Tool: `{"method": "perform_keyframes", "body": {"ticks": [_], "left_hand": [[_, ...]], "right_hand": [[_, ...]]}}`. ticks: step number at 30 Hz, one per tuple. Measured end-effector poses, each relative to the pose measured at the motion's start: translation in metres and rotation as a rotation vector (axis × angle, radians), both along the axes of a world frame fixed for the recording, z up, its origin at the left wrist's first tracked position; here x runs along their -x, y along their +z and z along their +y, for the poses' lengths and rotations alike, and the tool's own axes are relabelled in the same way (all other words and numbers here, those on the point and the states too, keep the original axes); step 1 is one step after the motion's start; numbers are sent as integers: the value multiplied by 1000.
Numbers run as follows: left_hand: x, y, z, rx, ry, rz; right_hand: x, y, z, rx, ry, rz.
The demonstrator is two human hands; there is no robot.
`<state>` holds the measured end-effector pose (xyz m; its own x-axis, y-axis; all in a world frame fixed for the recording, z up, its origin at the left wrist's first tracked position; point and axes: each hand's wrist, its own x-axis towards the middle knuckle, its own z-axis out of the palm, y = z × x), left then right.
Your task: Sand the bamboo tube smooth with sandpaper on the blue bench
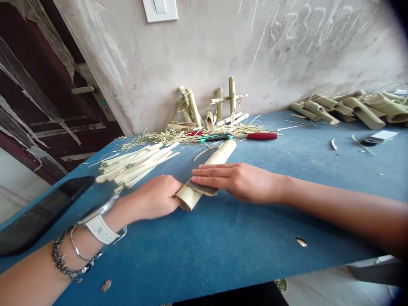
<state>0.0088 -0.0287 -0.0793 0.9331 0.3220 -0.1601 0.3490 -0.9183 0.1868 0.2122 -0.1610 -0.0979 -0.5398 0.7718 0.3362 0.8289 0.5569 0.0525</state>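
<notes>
Holding a green bamboo tube [219,155] flat on the blue table [242,255], toward the near side; left hand [156,197] curled closed around its near end; right hand [239,182] open, fingers [204,171] laid flat over a dark metal blade [202,188] resting on the tube; split bamboo strips [134,163] piled left of the hands, apparently finished; larger bamboo segments [353,106] heaped at far right, seemingly unsplit; red-handled tool [263,136] and straw-like shavings [159,138] lying beyond; small lashed bamboo frame [229,100] leaning on the wall.
</notes>
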Motion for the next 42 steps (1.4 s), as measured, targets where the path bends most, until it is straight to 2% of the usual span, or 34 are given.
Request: {"method": "perform_keyframes", "body": {"ticks": [1,4,5,6,7,11,12,13,14,17,18,19,20,23,25,26,27,30,32,34,37,39,40,42], "left_hand": [[0,0,1,15,0,1],[1,-1,3,32,2,-8],[1,-1,3,33,4,-8],[1,-1,3,37,6,-9],[1,0,2,50,5,-6],[0,2,0,60,-19,-7],[0,2,-1,51,-20,-4],[0,2,-1,42,-16,2],[0,2,-2,35,-15,7],[0,2,-2,11,-36,8],[0,2,-3,2,-40,7],[0,2,-3,-2,-41,12],[1,2,-3,-4,-37,19],[2,2,-4,-39,-34,23],[2,2,-5,-71,-43,13],[2,3,-6,-75,-47,11],[2,3,-7,-72,-50,11],[2,6,-12,-76,-45,6],[2,8,-15,-111,-42,5],[2,10,-18,-149,-46,-5],[2,9,-20,-191,-46,-29],[3,9,-20,-212,-48,-27],[3,9,-20,-215,-53,-20],[2,11,-20,-212,-65,-2]], "right_hand": [[-10,-1,3,-3,-65,4],[-43,-5,11,-30,-391,19],[-47,-6,12,-37,-456,24],[-46,-6,11,-39,-460,30],[-38,-5,9,-40,-408,39],[4,0,-2,27,10,49],[5,1,-2,40,50,45],[0,1,0,41,23,45],[-10,-1,4,31,-66,49],[-48,-7,15,-29,-468,77],[-54,-8,16,-42,-532,84],[-53,-8,16,-49,-533,91],[-46,-8,13,-48,-469,99],[-5,-2,1,20,-100,108],[10,2,-3,76,63,84],[7,2,-1,79,61,73],[-2,1,2,62,-1,64],[-44,-6,15,-34,-421,47],[-56,-9,18,-58,-544,41],[-43,-9,14,-54,-447,44],[1,-5,3,-9,-137,49],[15,-3,0,21,-4,49],[12,-3,1,24,1,50],[-11,-4,6,7,-133,43]]}}
